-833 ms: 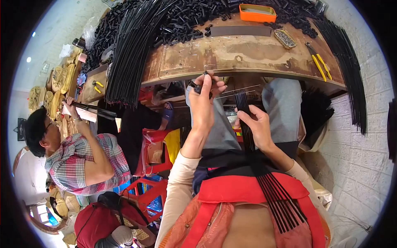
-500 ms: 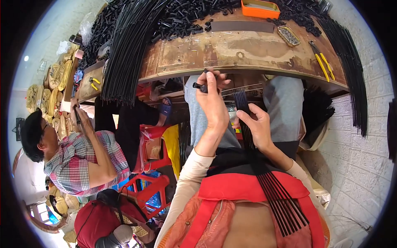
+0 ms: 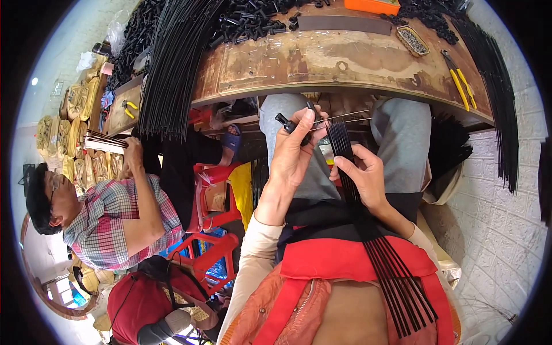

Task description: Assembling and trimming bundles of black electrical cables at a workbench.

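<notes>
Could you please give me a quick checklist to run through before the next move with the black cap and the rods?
1. Left hand grips the small black cap: ok.
2. Thin metal wire meets the cap at the left fingertips: cannot tell, fingers cover the joint.
3. Right hand holds the bundle of black rods together: ok.
4. Rod tips fanned apart near the wire: ok.
5. Yellow-handled pliers on the workbench: ok.
6. Co-worker's hand away from both hands: ok.

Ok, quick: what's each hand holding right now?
Left hand: closed on a small black cap and thin wire.
Right hand: gripping the bundle of black rods.
</notes>
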`<act>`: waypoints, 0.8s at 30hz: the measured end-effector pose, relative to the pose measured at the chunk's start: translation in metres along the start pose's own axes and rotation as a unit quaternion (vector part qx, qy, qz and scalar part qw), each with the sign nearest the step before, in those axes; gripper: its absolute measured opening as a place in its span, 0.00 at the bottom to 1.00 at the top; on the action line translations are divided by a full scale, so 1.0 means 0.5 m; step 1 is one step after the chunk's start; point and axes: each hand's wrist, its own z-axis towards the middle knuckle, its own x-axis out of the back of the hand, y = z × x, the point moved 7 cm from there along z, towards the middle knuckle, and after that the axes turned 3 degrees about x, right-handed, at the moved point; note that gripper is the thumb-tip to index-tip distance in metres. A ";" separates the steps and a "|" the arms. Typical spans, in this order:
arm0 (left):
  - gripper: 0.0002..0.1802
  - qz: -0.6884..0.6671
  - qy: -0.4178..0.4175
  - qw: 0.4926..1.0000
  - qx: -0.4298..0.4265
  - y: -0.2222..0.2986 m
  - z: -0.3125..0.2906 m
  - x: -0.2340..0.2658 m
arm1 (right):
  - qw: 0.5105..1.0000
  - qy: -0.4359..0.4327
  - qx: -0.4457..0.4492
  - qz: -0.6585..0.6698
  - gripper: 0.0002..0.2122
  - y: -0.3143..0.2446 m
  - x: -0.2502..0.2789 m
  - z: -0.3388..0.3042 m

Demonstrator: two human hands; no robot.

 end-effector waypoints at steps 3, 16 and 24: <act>0.11 0.001 -0.003 1.000 -0.001 -0.001 0.003 -0.003 | 1.000 0.006 0.021 0.002 0.07 -0.001 0.005 0.000; 0.17 0.021 -0.029 0.998 -0.046 0.001 -0.004 -0.034 | 0.999 0.019 0.039 0.030 0.07 0.001 0.018 -0.007; 0.22 0.018 -0.028 0.997 -0.065 -0.001 0.001 -0.031 | 0.998 0.014 0.039 0.041 0.06 -0.002 0.021 -0.007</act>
